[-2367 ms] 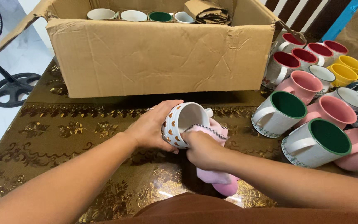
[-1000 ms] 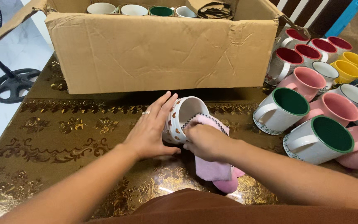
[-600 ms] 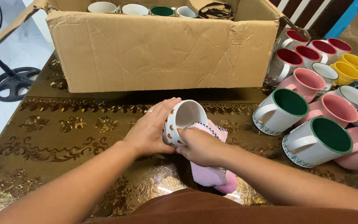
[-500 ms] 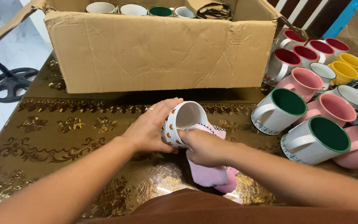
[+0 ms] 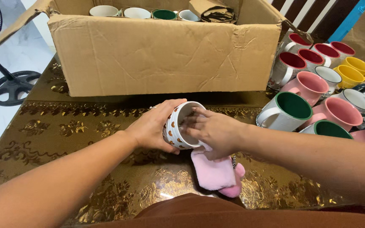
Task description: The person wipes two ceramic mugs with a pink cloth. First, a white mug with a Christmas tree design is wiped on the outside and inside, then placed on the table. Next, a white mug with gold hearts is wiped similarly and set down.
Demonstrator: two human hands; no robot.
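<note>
I've got the L hand point(image 5: 152, 128) wrapped round the side of a heart mug point(image 5: 175, 126), fingers curled over its top edge and thumb under, mug tipped on its side w/ the mouth facing right, held just above the table point(image 5: 64, 139) in front of the box point(image 5: 165, 55). My R hand point(image 5: 214, 131) is at the mug's mouth, fingertips point(image 5: 191, 122) pushed inside the rim, fingers bent and pinching a pink cloth point(image 5: 214, 171) against the palm; the rest of the cloth hangs down below the hand onto the table near my lap. Box sits behind, flaps open, a few mugs' rims showing at its far side. To the right, well apart from the hands, stands a crowd of mugs point(image 5: 294, 109): green-lined, pink, red-lined, yellow. Fan base point(image 5: 9, 86) on the floor, far left.
</note>
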